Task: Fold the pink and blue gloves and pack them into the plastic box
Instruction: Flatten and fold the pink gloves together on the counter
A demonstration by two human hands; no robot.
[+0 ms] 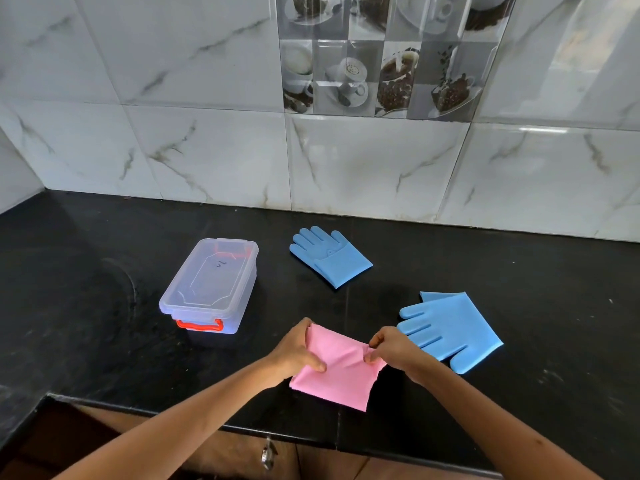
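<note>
Looking down we see a black worktop (104, 306) under marble wall tiles (381, 168). The clear plastic box (209, 284), lid on, red latch facing us, sits left. Two blue gloves lie flat: near blue glove (453, 329) right, far blue glove (332, 259) behind. Pink glove (341, 375) lies at the front edge; left hand (294, 351) and right hand (391, 349) each pinch its upper edge, fingers closed on it.

You see a black countertop (104, 271); behind it a marble-tiled wall (173, 98), coffee-picture tiles (381, 64) above, a wooden cabinet (242, 455) under it.
</note>
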